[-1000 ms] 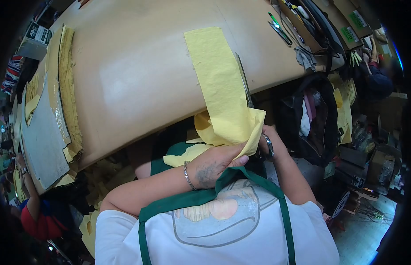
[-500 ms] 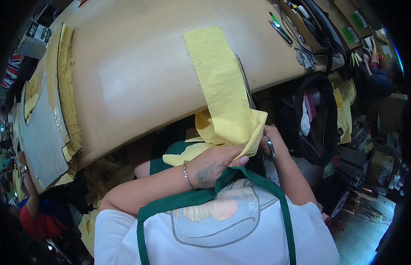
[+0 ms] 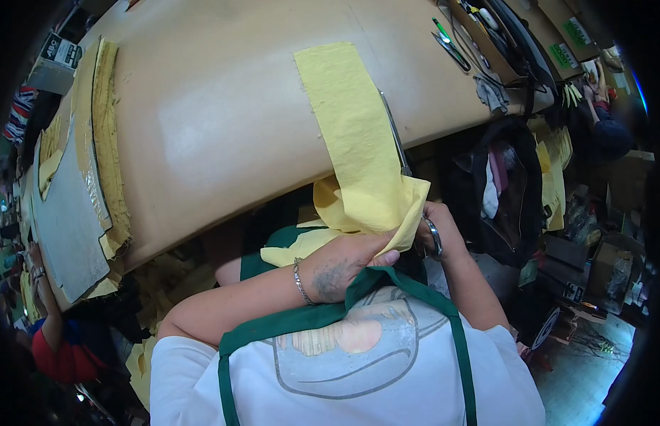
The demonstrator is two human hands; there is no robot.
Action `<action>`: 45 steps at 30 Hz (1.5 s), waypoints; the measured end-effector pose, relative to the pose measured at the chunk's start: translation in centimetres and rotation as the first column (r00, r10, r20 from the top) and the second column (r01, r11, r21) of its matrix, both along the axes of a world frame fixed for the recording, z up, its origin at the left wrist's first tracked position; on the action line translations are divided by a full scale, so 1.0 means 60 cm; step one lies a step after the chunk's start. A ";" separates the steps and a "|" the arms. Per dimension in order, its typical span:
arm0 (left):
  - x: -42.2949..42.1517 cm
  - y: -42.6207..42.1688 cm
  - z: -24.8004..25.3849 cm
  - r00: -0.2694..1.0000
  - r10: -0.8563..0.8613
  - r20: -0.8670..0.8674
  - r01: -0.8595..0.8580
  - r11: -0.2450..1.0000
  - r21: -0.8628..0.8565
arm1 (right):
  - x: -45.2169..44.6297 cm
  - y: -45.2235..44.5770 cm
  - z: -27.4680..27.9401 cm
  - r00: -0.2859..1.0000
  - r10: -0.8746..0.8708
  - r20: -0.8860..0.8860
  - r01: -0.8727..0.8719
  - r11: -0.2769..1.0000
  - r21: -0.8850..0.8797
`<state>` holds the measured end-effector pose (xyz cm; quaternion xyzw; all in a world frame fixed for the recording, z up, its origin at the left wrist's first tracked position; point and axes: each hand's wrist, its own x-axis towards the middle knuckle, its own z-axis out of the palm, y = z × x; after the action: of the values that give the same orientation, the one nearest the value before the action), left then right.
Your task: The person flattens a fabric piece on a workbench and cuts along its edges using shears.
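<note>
A long strip of yellow cloth (image 3: 355,121) runs from the tabletop over its near edge and bunches in folds above my lap. My left hand (image 3: 348,266) is closed on the gathered near end, its thumb pressed on the cloth. Along the strip's right side lies the long metal blade of a pair of scissors (image 3: 394,133), partly covered by the cloth. My right hand (image 3: 436,211) is closed around the scissors' handle end, its fingers mostly hidden behind the folds. A shiny metal curve shows beside that hand; I cannot tell whether it is a handle loop or a bangle.
Stacked yellow and grey sheets (image 3: 67,206) lie on the left of the brown table (image 3: 202,128). At the far right are small snips (image 3: 452,51) and a tool box (image 3: 486,35). A black bag (image 3: 504,192) hangs right. Other people's arms show at both sides.
Both of my hands, the cloth and the scissors stay practically still. A person at the far right has shifted slightly.
</note>
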<state>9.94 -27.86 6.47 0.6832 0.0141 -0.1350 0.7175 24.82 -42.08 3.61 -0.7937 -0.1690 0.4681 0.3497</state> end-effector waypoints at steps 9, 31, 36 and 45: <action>-0.001 0.003 0.005 0.999 -0.008 -0.033 0.009 1.000 0.026 | 0.003 -0.027 -0.037 0.930 -0.103 -0.352 0.206 0.940 0.270; -0.121 0.124 0.114 0.982 -0.093 0.163 -0.143 0.193 0.971 | 0.143 0.284 0.004 0.570 -0.002 0.822 -0.296 0.932 0.208; -0.168 0.166 0.155 0.990 -0.094 0.102 -0.102 0.014 0.995 | 0.080 0.289 -0.048 0.251 -0.075 0.965 -0.396 0.902 0.173; -0.239 0.266 0.194 0.997 0.061 0.052 -0.024 -0.396 0.918 | 0.078 0.358 -0.015 0.439 -0.143 0.887 -0.314 0.901 0.300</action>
<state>-4.40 -11.90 18.11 0.9722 0.1546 -0.0421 -0.1709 29.48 -20.60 2.69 -0.8130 -0.4658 -0.0528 0.3453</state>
